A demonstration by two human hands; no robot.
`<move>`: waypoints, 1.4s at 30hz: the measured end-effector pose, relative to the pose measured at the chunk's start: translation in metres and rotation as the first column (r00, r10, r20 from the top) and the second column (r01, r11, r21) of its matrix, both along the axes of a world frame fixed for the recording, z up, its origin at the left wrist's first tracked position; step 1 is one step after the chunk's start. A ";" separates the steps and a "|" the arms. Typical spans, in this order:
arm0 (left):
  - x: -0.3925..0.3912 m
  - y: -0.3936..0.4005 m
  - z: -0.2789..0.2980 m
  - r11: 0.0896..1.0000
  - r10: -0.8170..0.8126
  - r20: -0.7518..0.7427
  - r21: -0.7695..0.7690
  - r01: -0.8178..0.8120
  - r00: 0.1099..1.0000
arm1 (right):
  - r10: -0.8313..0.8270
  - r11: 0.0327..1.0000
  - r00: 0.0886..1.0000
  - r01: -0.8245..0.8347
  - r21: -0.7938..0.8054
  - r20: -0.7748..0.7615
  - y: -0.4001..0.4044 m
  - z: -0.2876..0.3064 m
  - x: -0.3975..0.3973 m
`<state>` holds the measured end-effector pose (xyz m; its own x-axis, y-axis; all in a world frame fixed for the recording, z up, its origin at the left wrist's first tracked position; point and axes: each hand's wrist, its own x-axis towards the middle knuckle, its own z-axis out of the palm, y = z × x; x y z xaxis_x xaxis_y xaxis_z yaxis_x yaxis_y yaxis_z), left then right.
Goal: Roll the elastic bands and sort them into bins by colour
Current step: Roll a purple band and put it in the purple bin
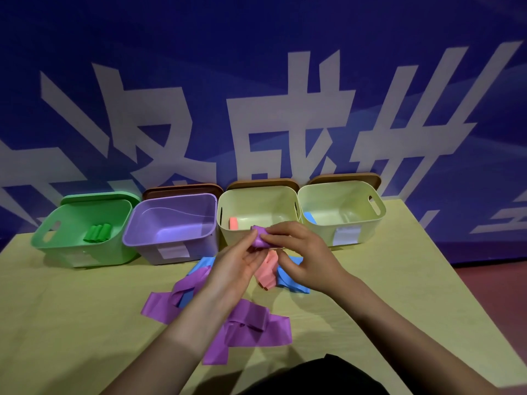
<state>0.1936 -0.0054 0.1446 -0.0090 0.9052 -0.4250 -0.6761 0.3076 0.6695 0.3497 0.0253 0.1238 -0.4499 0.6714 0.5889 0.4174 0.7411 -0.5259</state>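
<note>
Both hands, left hand (pixel 242 258) and right hand (pixel 299 252), pinch the purple band roll (pixel 260 240) with fingers clamped, above the desk (pixel 71 323) centre. Band is soft, light, springy; grip roll ends to prevent unwinding.

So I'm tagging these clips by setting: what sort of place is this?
Probably a staged recording or event space, not a home: a table pushed against a blue banner printed with huge white characters, and four labelled bins lined up for sorting.
</note>
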 end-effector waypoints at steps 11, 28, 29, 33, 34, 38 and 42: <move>0.003 -0.004 -0.005 0.987 0.099 -0.180 0.144 -0.073 0.979 | -0.226 0.841 0.864 -0.059 -0.538 -0.449 -0.007 0.021 -0.019; -0.018 -0.023 0.009 0.932 0.101 -0.652 0.326 0.158 0.751 | -0.102 0.916 0.993 0.118 -0.383 0.063 -0.008 0.027 -0.020; -0.019 -0.023 0.009 0.930 0.100 -0.651 0.329 0.161 0.752 | -0.102 0.918 0.994 0.113 -0.379 0.050 -0.010 0.026 -0.022; -0.020 -0.027 0.006 0.937 0.139 -0.606 0.336 0.094 0.783 | -0.076 0.923 0.996 0.053 -0.381 -0.045 -0.022 0.025 -0.030; -0.020 -0.028 0.005 0.938 0.145 -0.602 0.336 0.085 0.786 | -0.067 0.922 0.996 0.037 -0.386 -0.065 -0.025 0.026 -0.032; -0.020 -0.037 0.004 0.942 0.149 -0.576 0.330 0.062 0.804 | -0.038 0.897 0.988 -0.031 -0.440 -0.147 -0.032 0.024 -0.034; -0.021 -0.041 0.005 0.964 0.170 -0.494 0.263 -0.040 0.853 | -0.071 0.775 0.927 -0.180 -0.606 -0.367 -0.036 0.018 -0.040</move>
